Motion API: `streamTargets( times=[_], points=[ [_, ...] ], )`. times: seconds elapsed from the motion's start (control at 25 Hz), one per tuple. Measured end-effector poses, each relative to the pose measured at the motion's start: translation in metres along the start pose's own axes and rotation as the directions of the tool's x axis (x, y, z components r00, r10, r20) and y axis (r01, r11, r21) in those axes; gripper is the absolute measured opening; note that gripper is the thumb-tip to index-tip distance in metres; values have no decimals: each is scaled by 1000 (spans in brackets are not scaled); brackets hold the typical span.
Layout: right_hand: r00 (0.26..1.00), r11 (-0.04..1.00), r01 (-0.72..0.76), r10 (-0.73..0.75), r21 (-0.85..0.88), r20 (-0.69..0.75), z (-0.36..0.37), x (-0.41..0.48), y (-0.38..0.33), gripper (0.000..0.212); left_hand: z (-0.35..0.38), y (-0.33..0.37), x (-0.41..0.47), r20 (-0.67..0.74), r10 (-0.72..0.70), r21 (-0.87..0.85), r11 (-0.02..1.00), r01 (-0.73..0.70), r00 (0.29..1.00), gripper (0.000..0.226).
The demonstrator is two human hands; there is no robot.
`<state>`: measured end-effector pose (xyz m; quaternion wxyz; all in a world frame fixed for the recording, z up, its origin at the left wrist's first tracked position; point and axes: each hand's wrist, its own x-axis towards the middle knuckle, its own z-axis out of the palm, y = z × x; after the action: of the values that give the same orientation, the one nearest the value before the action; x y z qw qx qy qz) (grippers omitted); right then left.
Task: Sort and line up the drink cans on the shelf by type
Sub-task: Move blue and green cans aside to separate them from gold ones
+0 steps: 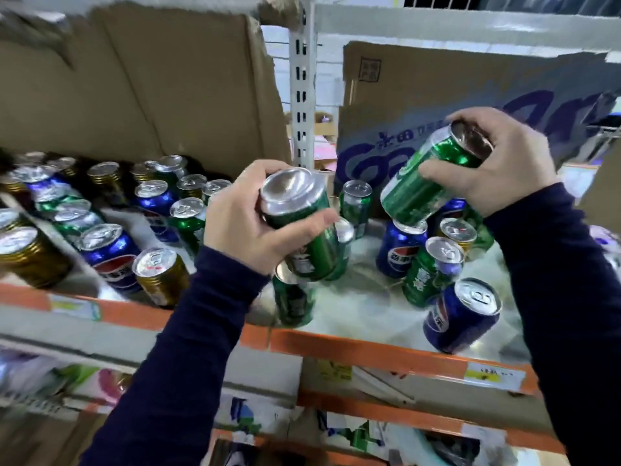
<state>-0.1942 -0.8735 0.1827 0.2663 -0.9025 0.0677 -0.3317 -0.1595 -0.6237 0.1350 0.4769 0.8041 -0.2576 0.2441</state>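
Well, both arms in dark sleeves are raised in front of the shelf (369, 349), and each hand holds a can clear of it. The left hand (248, 220) has its fingers (312, 220) and thumb curled round a green can (302, 203), tipped so one pale metal end faces outward. The right hand (504, 163) grips a second green can (426, 186) from above, slanted with its lower end just over a blue can (400, 250).

Under the hands, green and blue cans stand mixed on the pale shelf board, one blue front can (460, 317) close to the orange edge. To the left, blue, green and gold cans (161, 277) stand crowded before a brown cardboard wall (151, 85). I cannot tell if that is a box holding them. A printed cardboard sheet (470, 105) stands behind the right group.
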Motion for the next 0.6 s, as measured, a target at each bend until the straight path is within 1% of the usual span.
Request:
streamTargets(
  times=[0.12, 0.2, 0.28, 0.36, 0.48, 0.6],
  points=[
    [992, 994, 67, -76, 88, 100, 44, 1, -44, 66, -53, -34, 12, -138, -30, 115, 992, 47, 990, 61],
    [979, 989, 83, -104, 123, 174, 75, -2, -75, 62, -89, -60, 18, -197, -48, 182, 980, 85, 979, 62],
    [969, 986, 74, -107, 151, 221, 105, -4, -104, 55, -121, -85, 25, -220, -70, 218, 969, 119, 973, 63],
    [968, 985, 69, -105, 161, 229, 130, -6, -128, 55, -145, -111, 34, -202, -65, 247, 962, 115, 977, 65],
    [973, 986, 64, -96, 153, 210, 164, -10, -160, 55, -167, -156, 49, -105, -50, 277, 958, 78, 993, 65],
    [957, 994, 84, -99, 65, 273, 189, -18, -178, 57, -173, -188, 59, -22, -38, 295, 955, 43, 999, 65]
  ],
)
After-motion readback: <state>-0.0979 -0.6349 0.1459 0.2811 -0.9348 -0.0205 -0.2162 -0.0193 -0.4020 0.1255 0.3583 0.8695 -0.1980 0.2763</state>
